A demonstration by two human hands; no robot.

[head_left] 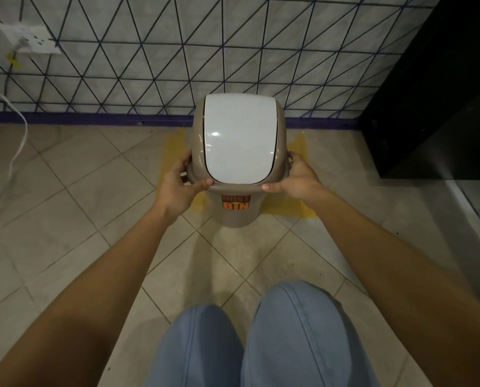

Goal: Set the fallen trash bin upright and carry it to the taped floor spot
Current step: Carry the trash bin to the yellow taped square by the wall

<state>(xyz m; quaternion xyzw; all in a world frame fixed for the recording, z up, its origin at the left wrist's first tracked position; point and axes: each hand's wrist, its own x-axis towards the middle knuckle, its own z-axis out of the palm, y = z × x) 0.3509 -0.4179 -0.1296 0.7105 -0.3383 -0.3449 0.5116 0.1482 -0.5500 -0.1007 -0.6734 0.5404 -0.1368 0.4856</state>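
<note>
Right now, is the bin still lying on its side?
No, the bin stands upright with its white lid on top, gripped at the rim by the left hand and right hand.

Bare forearms (99, 275) without sleeves, bare hands (177, 188), and light blue denim trousers (289, 344) with stitched seams.

Orange sticker (235, 202) on front of trash bin (237, 216), lower word "BIN", upper word unclear
</note>
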